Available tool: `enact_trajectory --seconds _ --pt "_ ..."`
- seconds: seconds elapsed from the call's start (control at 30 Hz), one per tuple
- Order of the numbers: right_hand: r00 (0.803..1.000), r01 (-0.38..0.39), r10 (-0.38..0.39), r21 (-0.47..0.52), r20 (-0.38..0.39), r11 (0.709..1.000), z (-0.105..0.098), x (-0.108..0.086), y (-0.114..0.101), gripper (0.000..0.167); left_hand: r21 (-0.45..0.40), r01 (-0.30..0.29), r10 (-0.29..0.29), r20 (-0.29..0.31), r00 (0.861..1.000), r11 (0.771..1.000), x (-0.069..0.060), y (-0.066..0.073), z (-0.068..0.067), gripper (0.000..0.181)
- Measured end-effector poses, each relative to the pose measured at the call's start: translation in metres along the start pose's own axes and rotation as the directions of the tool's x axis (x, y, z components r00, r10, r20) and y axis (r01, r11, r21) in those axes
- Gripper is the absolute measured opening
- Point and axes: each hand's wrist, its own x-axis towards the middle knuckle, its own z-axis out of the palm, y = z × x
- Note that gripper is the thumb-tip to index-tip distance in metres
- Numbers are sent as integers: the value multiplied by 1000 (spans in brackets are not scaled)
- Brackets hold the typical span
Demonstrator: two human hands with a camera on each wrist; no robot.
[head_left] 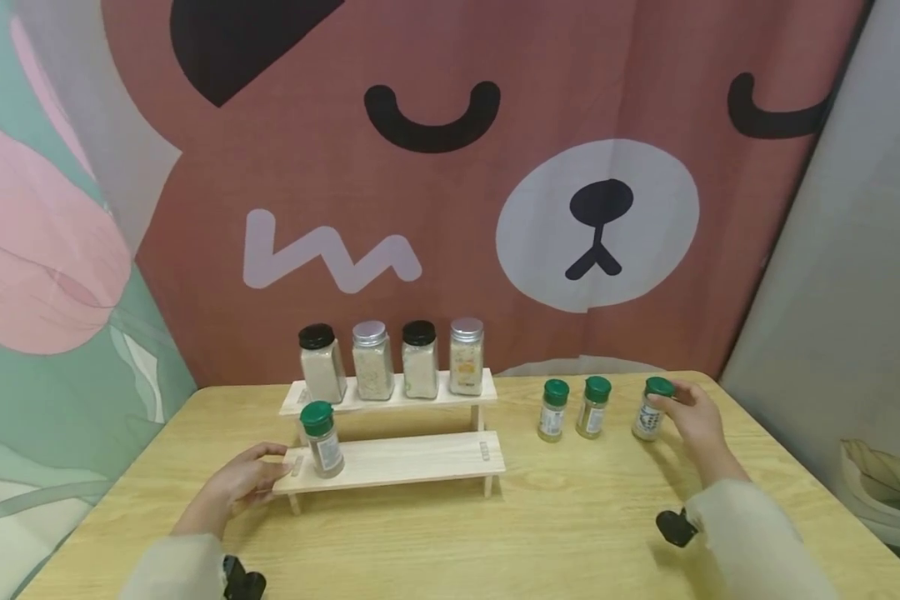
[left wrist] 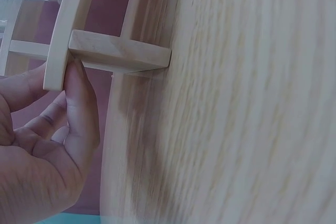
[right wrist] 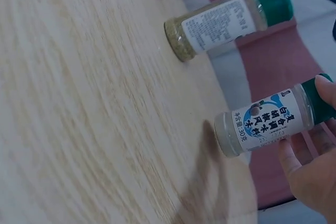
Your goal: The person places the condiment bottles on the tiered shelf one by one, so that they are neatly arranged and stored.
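At the left, my left hand (head_left: 246, 478) pinches the end of the lower board of a two-step wooden rack (head_left: 420, 458), thumb and finger on either side of the wood (left wrist: 56, 66). One green-capped spice bottle (head_left: 326, 446) stands upright on that board, near its left end. To the right, my right hand (head_left: 696, 421) grips another green-capped spice bottle (head_left: 648, 417) around its cap and upper side. Its white label (right wrist: 270, 119) carries printed characters. Whether its base touches the table cannot be told. Two more green-capped bottles (head_left: 552, 412) (head_left: 592, 408) stand left of it.
Several square glass jars (head_left: 375, 371) with black or silver lids line the rack's upper board (head_left: 351, 398). Rack and bottles are on a light wooden table (head_left: 555, 533). Behind its far edge hangs a curtain (head_left: 457, 200) with a bear's face.
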Motion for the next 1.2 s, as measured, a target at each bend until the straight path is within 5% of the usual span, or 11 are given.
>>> enact_trajectory --seconds 0.33,0.63,0.87,1.2 --pt "994 96 -103 215 24 972 -5 -18 -10 32 7 6 -6 -15 1000 1000 2 -2 -2 46" --pt "973 159 -211 386 96 909 17 -49 -35 29 -3 -2 2 -3 1000 1000 1 -5 -5 46" --pt "935 220 -324 482 144 848 48 -69 -52 27 -15 0 1 4 1000 1000 2 -5 -9 46" --pt "909 157 -312 465 276 871 88 -91 -74 27 -65 22 -21 13 1000 998 2 -1 -2 47"
